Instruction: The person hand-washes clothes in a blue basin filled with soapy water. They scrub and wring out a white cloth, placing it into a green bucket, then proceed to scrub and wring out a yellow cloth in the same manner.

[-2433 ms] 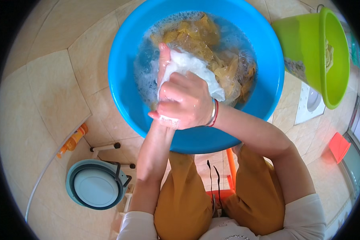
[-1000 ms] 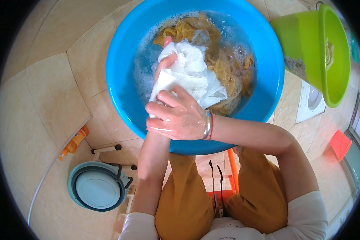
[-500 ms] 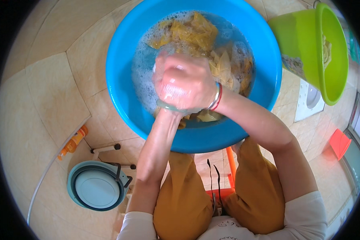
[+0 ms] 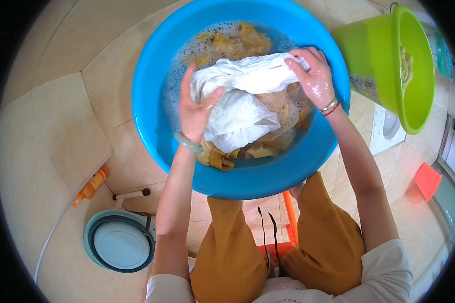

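Note:
A wet white cloth, probably a garment, lies bunched and partly stretched across the blue basin. My right hand grips its far right end, thumb on top and fingers curled over it. At the cloth's left end my left hand is open, thumb and fingers spread apart, close against the fabric. A looser part of the cloth hangs down into the basin between my hands. Under it, mustard-yellow cloth and beige cloth soak in sudsy water.
A lime-green bucket with pale cloth inside leans at the right, near a white floor fixture. An orange-red plastic piece is farther right. On the left are a grey-blue collapsible basin and an orange bottle.
My hands were pressed together over the basin, nearly hiding the white cloth. They have moved apart, left and right, and the cloth now spreads between them.

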`<control>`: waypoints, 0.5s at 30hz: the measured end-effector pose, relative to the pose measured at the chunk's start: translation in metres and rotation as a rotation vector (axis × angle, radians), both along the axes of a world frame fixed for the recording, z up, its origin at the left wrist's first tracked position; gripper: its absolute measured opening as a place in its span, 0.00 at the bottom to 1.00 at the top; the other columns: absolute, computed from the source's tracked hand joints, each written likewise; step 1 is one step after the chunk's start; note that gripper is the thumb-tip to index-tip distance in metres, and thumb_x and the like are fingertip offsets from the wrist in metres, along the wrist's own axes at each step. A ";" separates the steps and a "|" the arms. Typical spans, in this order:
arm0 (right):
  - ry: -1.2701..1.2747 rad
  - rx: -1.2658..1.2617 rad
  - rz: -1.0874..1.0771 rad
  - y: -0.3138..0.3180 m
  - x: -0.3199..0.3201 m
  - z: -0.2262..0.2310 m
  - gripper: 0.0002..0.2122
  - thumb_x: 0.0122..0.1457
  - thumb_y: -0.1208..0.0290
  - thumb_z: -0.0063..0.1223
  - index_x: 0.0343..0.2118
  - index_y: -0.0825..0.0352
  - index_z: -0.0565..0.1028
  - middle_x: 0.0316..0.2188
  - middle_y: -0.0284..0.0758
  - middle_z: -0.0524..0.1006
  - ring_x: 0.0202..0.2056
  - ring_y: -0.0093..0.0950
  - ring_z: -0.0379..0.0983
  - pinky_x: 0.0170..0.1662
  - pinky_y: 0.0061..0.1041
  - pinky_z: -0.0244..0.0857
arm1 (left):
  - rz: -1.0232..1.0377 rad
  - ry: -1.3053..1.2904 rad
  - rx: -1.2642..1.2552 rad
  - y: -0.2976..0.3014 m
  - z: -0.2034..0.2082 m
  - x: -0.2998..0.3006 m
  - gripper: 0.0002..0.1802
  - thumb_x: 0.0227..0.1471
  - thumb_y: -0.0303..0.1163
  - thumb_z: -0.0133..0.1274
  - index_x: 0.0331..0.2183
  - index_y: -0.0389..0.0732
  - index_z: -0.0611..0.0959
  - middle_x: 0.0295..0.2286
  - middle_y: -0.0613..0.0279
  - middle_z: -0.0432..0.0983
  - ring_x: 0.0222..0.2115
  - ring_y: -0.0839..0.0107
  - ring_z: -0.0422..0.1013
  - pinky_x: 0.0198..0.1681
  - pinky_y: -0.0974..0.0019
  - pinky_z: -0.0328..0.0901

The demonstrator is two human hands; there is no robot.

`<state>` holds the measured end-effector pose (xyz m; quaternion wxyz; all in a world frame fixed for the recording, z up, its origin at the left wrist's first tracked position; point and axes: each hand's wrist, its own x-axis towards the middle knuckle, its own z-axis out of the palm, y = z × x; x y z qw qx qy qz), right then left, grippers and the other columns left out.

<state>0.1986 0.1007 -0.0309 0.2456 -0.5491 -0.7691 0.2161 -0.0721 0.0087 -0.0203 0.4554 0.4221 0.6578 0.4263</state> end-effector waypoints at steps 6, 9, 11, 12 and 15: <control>-0.402 0.119 0.178 -0.026 -0.050 0.008 0.28 0.51 0.73 0.53 0.59 0.55 0.66 0.64 0.36 0.58 0.65 0.36 0.49 0.64 0.43 0.44 | 0.049 0.564 0.013 -0.012 -0.024 0.025 0.58 0.39 0.35 0.70 0.63 0.33 0.52 0.59 0.38 0.53 0.61 0.47 0.52 0.63 0.54 0.52; -0.290 0.073 0.436 -0.031 -0.098 -0.004 0.33 0.52 0.69 0.53 0.64 0.54 0.58 0.67 0.35 0.52 0.68 0.34 0.44 0.67 0.43 0.37 | 0.103 0.399 -0.043 -0.017 -0.045 0.035 0.51 0.43 0.27 0.63 0.63 0.33 0.52 0.58 0.38 0.57 0.58 0.44 0.57 0.61 0.56 0.55; -0.294 0.068 0.545 -0.029 -0.111 -0.025 0.34 0.54 0.67 0.51 0.66 0.54 0.55 0.68 0.34 0.50 0.68 0.32 0.43 0.68 0.44 0.35 | -0.026 0.505 -0.010 -0.009 -0.060 0.030 0.51 0.43 0.26 0.62 0.63 0.34 0.52 0.58 0.39 0.56 0.59 0.44 0.56 0.62 0.54 0.54; -0.332 0.064 0.558 -0.025 -0.113 -0.038 0.33 0.56 0.66 0.49 0.66 0.55 0.54 0.68 0.33 0.49 0.68 0.31 0.43 0.68 0.44 0.34 | -0.097 0.547 0.006 -0.006 -0.065 0.031 0.51 0.43 0.25 0.61 0.63 0.35 0.52 0.59 0.39 0.56 0.59 0.44 0.55 0.62 0.53 0.54; -0.442 0.052 0.594 -0.024 -0.108 -0.063 0.31 0.58 0.63 0.46 0.66 0.56 0.55 0.68 0.32 0.49 0.68 0.30 0.44 0.68 0.44 0.34 | -0.231 0.771 -0.255 -0.004 -0.070 0.037 0.47 0.48 0.30 0.55 0.64 0.39 0.50 0.60 0.42 0.53 0.61 0.44 0.51 0.62 0.51 0.52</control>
